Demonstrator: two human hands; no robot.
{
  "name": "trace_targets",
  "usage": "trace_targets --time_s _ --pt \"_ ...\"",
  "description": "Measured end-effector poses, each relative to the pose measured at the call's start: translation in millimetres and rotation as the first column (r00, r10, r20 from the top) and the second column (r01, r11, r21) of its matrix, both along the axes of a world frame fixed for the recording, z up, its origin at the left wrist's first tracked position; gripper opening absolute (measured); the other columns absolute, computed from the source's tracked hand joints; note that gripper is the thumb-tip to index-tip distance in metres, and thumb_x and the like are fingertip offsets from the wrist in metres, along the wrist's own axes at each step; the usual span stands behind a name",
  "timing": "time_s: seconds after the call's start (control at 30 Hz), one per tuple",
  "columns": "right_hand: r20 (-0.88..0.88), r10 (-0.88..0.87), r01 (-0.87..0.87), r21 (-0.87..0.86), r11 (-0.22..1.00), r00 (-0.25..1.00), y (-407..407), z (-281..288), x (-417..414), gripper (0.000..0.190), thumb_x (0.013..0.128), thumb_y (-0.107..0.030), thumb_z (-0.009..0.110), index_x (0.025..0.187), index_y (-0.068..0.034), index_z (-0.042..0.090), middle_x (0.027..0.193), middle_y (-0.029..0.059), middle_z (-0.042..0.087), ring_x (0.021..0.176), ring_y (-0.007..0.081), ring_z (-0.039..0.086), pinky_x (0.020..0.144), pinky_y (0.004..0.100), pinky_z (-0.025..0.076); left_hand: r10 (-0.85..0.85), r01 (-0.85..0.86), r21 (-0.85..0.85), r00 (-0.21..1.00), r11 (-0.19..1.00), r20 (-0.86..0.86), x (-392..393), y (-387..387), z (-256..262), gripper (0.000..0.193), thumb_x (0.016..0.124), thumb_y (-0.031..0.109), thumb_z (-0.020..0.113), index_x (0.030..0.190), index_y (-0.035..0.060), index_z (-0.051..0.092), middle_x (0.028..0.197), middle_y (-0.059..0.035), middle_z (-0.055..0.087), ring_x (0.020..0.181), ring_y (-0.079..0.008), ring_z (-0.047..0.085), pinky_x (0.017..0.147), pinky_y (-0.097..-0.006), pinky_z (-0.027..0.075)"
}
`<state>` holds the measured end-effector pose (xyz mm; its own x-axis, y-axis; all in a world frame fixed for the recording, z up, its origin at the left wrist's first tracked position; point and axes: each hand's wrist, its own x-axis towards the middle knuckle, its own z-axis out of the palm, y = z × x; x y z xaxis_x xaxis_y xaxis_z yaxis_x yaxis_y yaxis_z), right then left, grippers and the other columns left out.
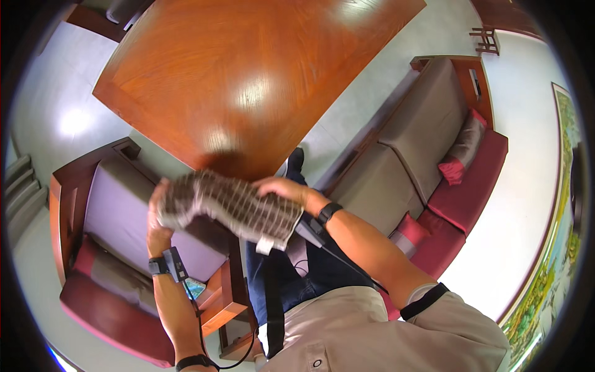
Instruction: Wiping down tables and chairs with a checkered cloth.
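A brown-and-white checked cloth (232, 197), probably a towel, hangs in the air between my hands. My left hand (157, 216) grips its left end, where the fabric bunches and looks blurred. At the other end, my right hand (284, 189) holds the upper edge, with some fingers hidden by the fabric. A small white tag (264, 246) sticks out from the lower right corner. Just beyond the cloth lies the near corner of a polished wooden table (251, 93).
To the left stands an armchair with a grey seat cushion (135, 200) and a wooden frame. A long sofa (399, 162) with red back cushions runs along the right. Cables (199, 316) hang by my left forearm. A small stool (485, 41) is far off.
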<state>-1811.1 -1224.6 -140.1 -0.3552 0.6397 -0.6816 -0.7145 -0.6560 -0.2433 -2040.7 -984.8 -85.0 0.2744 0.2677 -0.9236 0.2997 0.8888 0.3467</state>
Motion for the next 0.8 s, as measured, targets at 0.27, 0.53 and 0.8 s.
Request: trace_targets --time_s 0.27,0.53,0.8 --pt "0.991 -0.128 0.556 0.085 0.827 0.039 -25 -47 71 0.03 0.087 -0.001 0.061 0.117 0.0 0.058 0.091 0.0109 0.062 0.089 0.0223 0.061 0.078 0.0354 0.05 -0.006 0.111 0.661 0.987 0.742 -0.159 86 -2 -85 0.038 0.091 0.018 0.067 0.123 -0.0007 0.056 0.115 -0.0144 0.063 0.107 -0.0244 0.06 0.085 -0.0373 0.051" --pt "0.941 -0.18 -0.686 -0.072 0.724 -0.288 19 -15 53 0.053 0.085 -0.018 0.065 0.137 -0.024 0.056 0.142 0.0137 0.046 0.127 0.0303 0.046 0.096 0.0505 0.043 -0.141 0.791 0.578 0.607 0.2 -0.782 128 -25 -131 0.09 0.077 0.034 0.076 0.155 0.0172 0.033 0.152 -0.0362 0.026 0.138 -0.0542 0.03 0.114 -0.0563 0.029" --pt "0.958 -0.159 -0.793 -0.099 0.601 -0.239 22 -52 85 0.024 0.093 -0.024 0.056 0.112 -0.013 0.065 0.119 0.0028 0.056 0.117 0.0203 0.052 0.095 0.0465 0.046 -0.153 0.916 0.295 0.343 0.271 -0.927 154 -30 -151 0.08 0.087 0.038 0.061 0.158 0.028 0.027 0.152 -0.0411 0.02 0.14 -0.0585 0.024 0.114 -0.0607 0.026"
